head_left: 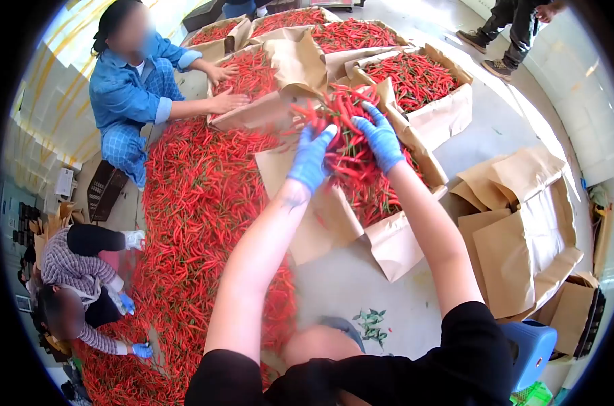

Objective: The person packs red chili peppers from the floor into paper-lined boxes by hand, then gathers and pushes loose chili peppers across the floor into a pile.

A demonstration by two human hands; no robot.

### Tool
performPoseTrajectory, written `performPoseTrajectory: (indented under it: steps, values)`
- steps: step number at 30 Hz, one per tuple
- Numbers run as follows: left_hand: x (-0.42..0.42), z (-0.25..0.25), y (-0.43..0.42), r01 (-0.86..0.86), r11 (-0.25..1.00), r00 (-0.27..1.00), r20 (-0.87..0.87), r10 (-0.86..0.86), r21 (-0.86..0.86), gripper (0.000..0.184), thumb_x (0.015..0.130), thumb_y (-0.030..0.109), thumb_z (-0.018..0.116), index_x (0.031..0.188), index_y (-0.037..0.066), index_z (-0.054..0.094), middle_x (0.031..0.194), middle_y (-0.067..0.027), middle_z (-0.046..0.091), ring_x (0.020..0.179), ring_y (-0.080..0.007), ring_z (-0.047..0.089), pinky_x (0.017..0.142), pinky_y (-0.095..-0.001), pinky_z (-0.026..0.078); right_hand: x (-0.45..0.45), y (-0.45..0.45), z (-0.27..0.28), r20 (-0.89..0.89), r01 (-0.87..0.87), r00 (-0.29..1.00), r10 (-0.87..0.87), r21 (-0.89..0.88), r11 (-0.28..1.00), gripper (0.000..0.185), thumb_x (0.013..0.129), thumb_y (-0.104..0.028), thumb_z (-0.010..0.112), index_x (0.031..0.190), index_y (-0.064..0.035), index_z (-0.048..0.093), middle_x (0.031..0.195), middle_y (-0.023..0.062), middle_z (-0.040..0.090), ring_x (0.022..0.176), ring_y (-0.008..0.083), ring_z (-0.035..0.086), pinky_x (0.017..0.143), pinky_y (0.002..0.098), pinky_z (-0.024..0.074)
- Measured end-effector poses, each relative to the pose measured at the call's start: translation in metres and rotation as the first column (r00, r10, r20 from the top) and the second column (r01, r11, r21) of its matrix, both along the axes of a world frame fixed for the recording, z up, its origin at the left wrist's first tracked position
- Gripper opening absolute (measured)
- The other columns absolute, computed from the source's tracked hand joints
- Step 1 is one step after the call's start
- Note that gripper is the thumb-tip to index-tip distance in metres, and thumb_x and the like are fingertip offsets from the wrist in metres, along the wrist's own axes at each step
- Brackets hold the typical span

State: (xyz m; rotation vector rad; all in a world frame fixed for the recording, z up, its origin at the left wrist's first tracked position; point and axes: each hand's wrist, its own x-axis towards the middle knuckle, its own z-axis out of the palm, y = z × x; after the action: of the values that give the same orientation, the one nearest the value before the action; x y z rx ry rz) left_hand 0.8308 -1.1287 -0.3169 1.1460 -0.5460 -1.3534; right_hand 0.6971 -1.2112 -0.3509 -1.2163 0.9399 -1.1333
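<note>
Both my hands wear blue gloves and press a big heap of red chili peppers between them. My left hand closes on the heap from the left, thumb on top. On the other side, my right hand has its fingers curled against the peppers. The heap is over a paper-lined box with chili peppers inside. A brown paper flap hangs over its near left side. To the left, a wide pile of loose red chili peppers covers the floor.
More paper-lined boxes of chili peppers stand ahead. A person in blue touches one box; another crouches left by the pile. Empty paper-lined boxes and a blue stool are at right. Green leaves lie on the floor.
</note>
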Motion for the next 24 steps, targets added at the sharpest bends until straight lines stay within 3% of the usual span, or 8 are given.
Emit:
performPoseTrajectory:
  steps: [4, 7, 10, 12, 14, 15, 17, 24]
  values:
    - [-0.006, -0.05, -0.054, 0.032, 0.992, 0.997, -0.079, -0.022, 0.121, 0.068, 0.085, 0.025, 0.052, 0.139, 0.029, 0.011, 0.143, -0.0047, 0.015, 0.129, -0.031, 0.021, 0.082, -0.0685, 0.032, -0.026, -0.09, -0.061, -0.133, -0.036, 0.989, 0.064, 0.2, 0.979, 0.069, 0.077, -0.033, 0.063, 0.133, -0.0064, 0.033, 0.13, 0.0118, 0.042, 0.12, 0.0235, 0.039, 0.099, 0.0309, 0.0287]
    - [-0.006, -0.112, -0.057, 0.122, 0.986, 0.992, -0.034, -0.119, 0.114, 0.066, 0.086, 0.021, 0.049, 0.139, 0.026, 0.01, 0.143, -0.0049, 0.017, 0.129, -0.0318, 0.023, 0.084, -0.0654, 0.034, -0.05, -0.121, -0.099, -0.512, -0.334, 0.777, 0.366, 0.158, 0.929, 0.069, 0.078, -0.033, 0.061, 0.135, -0.0106, 0.03, 0.136, 0.0072, 0.037, 0.125, 0.0233, 0.033, 0.102, 0.0319, 0.0243]
    - [-0.014, -0.139, -0.038, 0.222, 0.963, 0.942, 0.222, -0.251, 0.15, 0.053, 0.086, 0.018, 0.048, 0.134, 0.018, 0.028, 0.134, -0.0084, 0.038, 0.12, -0.0265, 0.04, 0.088, -0.0501, 0.04, -0.057, -0.11, -0.093, -0.716, -0.144, 0.642, 0.276, 0.241, 0.96, 0.055, 0.079, -0.027, 0.056, 0.13, -0.0113, 0.039, 0.132, 0.0136, 0.039, 0.119, 0.0238, 0.04, 0.095, 0.0315, 0.0366]
    - [-0.019, -0.174, -0.023, 0.346, 0.922, 0.455, 0.829, -0.324, 0.171, 0.035, 0.082, 0.015, 0.05, 0.117, 0.01, 0.05, 0.107, -0.0102, 0.06, 0.1, -0.0233, 0.057, 0.084, -0.0371, 0.046, -0.046, -0.095, -0.094, -0.921, -0.005, 0.389, 0.002, 0.0, 1.0, 0.059, 0.078, -0.036, 0.057, 0.131, -0.017, 0.038, 0.135, 0.0179, 0.034, 0.119, 0.0306, 0.041, 0.097, 0.0327, 0.0353]
    - [-0.035, -0.183, 0.001, 0.519, 0.829, 0.07, 0.956, -0.286, 0.21, 0.024, 0.08, 0.024, 0.052, 0.094, 0.007, 0.062, 0.086, -0.0115, 0.064, 0.079, -0.0248, 0.062, 0.076, -0.0337, 0.048, -0.025, -0.075, -0.098, -0.915, -0.026, 0.403, -0.029, -0.043, 0.999, 0.065, 0.078, -0.046, 0.054, 0.135, -0.0286, 0.029, 0.144, 0.0087, 0.018, 0.129, 0.0325, 0.026, 0.102, 0.0461, 0.0268]
    - [-0.039, -0.18, 0.005, 0.519, 0.827, 0.072, 0.953, -0.293, 0.215, 0.024, 0.08, 0.024, 0.052, 0.094, 0.007, 0.062, 0.086, -0.0115, 0.064, 0.079, -0.0248, 0.062, 0.076, -0.0337, 0.048, -0.013, -0.058, -0.085, -0.974, -0.184, 0.217, 0.066, 0.026, 0.983, 0.067, 0.077, -0.049, 0.054, 0.135, -0.032, 0.026, 0.145, 0.0076, 0.015, 0.131, 0.0326, 0.02, 0.101, 0.0527, 0.0235]
    - [-0.042, -0.164, 0.017, 0.651, 0.534, -0.508, 0.832, -0.223, 0.54, 0.037, 0.078, 0.041, 0.051, 0.088, 0.008, 0.065, 0.086, -0.0113, 0.063, 0.08, -0.0257, 0.06, 0.074, -0.0378, 0.047, -0.007, -0.034, -0.097, -0.998, -0.422, -0.023, 0.06, 0.064, 0.904, 0.069, 0.075, -0.055, 0.053, 0.135, -0.0387, 0.022, 0.146, 0.0044, 0.011, 0.134, 0.0307, 0.01, 0.097, 0.0655, 0.016]
    - [-0.035, -0.128, 0.046, 0.67, 0.483, -0.566, 0.809, -0.159, 0.564, 0.057, 0.074, 0.059, 0.045, 0.092, 0.009, 0.065, 0.097, -0.0098, 0.06, 0.097, -0.0229, 0.053, 0.085, -0.0354, 0.039, -0.039, -0.038, -0.115, -0.986, -0.324, -0.163, -0.024, 0.03, 0.946, 0.06, 0.082, -0.038, 0.05, 0.136, -0.0329, 0.025, 0.145, -0.0032, 0.016, 0.134, 0.0278, 0.012, 0.102, 0.0597, 0.0142]
